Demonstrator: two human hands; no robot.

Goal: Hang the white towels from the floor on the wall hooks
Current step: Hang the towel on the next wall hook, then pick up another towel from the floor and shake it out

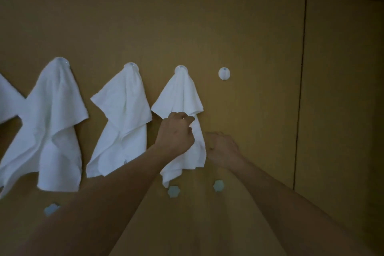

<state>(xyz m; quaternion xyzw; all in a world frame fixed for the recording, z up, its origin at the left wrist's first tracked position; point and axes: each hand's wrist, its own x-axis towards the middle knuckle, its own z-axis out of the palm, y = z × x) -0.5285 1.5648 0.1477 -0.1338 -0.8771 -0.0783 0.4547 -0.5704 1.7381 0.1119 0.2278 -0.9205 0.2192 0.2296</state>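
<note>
Several white towels hang on round white wall hooks in a row. The rightmost towel [182,95] drapes from its hook [181,68]. My left hand [176,131] is in front of this towel's middle, fingers curled and pinching a fold. My right hand [222,149] is blurred, with loosely curled fingers, just beside the towel's lower right edge, holding nothing. To the right, one round hook [224,73] is bare. Two more towels [124,120] [56,120] hang to the left, and a corner of another towel [8,100] shows at the left edge.
The wall [249,27] is tan panelling with a dark vertical seam [301,89] on the right. Small pale hexagonal hooks [173,191] [218,185] [51,209] sit in a lower row beneath the towels. The floor is out of view.
</note>
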